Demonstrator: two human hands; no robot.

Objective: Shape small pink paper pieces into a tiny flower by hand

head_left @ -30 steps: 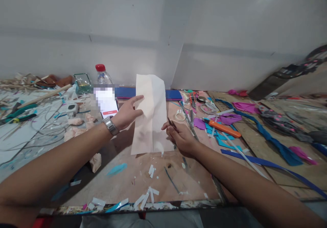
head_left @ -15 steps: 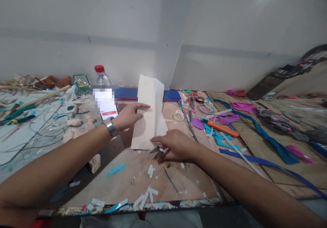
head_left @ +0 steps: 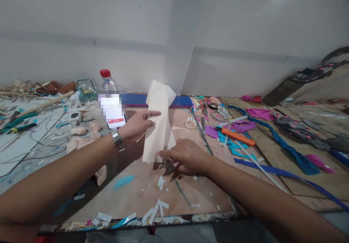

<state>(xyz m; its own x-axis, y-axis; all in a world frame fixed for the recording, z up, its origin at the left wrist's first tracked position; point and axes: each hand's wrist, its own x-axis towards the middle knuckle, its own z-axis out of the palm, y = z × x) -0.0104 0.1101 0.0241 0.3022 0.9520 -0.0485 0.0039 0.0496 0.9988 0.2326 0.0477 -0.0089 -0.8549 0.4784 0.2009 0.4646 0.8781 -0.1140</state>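
A pale folded sheet of paper (head_left: 156, 126) lies upright in front of me on the worktable, its far end slightly spread. My left hand (head_left: 137, 125) rests on its left side, index finger and thumb stretched out apart over the paper. At the paper's near right corner, my right hand (head_left: 188, 156) touches it with an extended index finger. Its other fingers are curled round small scissors (head_left: 170, 166), whose blades point left below the paper's edge.
A phone (head_left: 112, 108) leans before a red-capped bottle (head_left: 105, 79) at the back left. Right of the paper are a tape roll (head_left: 191, 123), an orange cutter (head_left: 237, 136) and blue strips. Green-handled pliers (head_left: 20, 122) lie far left; white scraps (head_left: 155, 211) line the near edge.
The paper's right flap has folded inward, making the sheet look narrower, and its lower edge has shifted slightly right. My right hand has moved a little left and down, with the scissors showing more.
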